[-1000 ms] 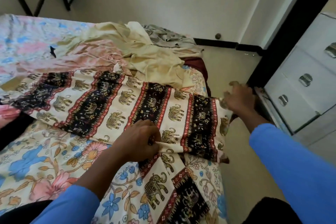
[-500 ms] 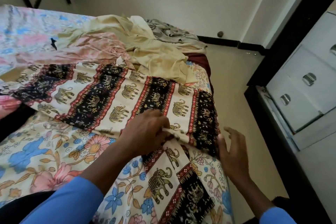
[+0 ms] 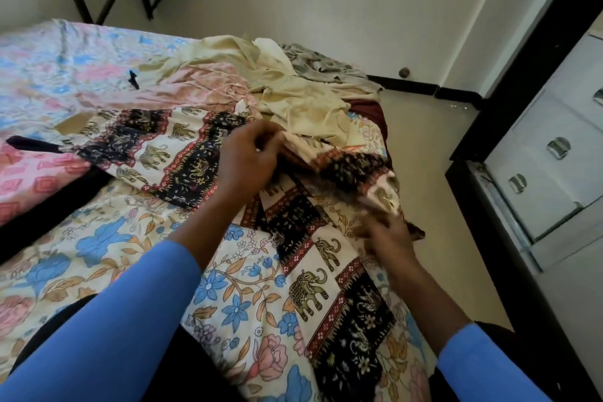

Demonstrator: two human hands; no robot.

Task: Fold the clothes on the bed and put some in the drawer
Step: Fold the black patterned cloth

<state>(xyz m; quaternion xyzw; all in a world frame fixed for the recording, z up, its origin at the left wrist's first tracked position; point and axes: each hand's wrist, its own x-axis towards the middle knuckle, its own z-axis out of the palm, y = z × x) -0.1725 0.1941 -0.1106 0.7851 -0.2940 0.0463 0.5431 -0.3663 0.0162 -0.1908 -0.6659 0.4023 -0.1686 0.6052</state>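
Observation:
An elephant-print garment (image 3: 182,153) in cream, black and red lies across the floral bed sheet (image 3: 98,258), one leg running toward me at the lower right. My left hand (image 3: 244,160) grips a bunched fold of it near the middle. My right hand (image 3: 388,232), blurred, holds the cloth's right end at the bed's edge, where the fabric is lifted and folding over leftward. Behind lie a cream garment (image 3: 293,98), a pink one (image 3: 195,85) and a grey one (image 3: 326,68). The white drawer unit (image 3: 548,153) stands at the right, drawers shut.
A pink patterned cloth (image 3: 36,179) and a dark strip lie at the left. Bare floor (image 3: 424,147) runs between the bed and the drawer unit's black frame (image 3: 473,192). A wall closes off the far side.
My right hand has taken hold of the garment's right end and lifted it over toward the left. My left hand moved up and right, bunching the middle. The flat cloth is now crumpled.

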